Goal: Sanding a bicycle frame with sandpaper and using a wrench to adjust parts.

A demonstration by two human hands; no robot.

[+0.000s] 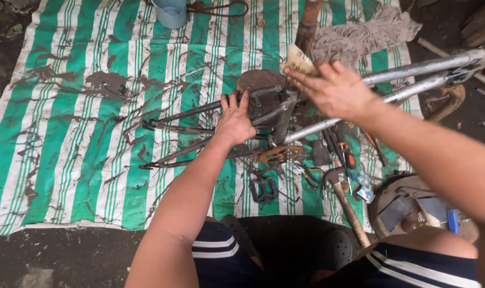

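A bare bicycle frame (408,80) lies across a muddy green-and-white striped tarp (66,133). Its silver tubes run to the right and its dark rear stays (189,113) point left. My left hand (234,120) presses down on the dark stays near the frame's middle, fingers wrapped over a tube. My right hand (333,88) holds a piece of tan sandpaper (300,60) flat against the frame where the tubes meet, beside a rusty round part (259,81).
A hammer (345,198), pliers (345,152), a chainring (278,154) and a pedal (263,189) lie on the tarp in front of my knees. A grey rag (365,32) and a light blue cup (170,12) sit at the far edge. A round tray of small parts (413,208) is at right.
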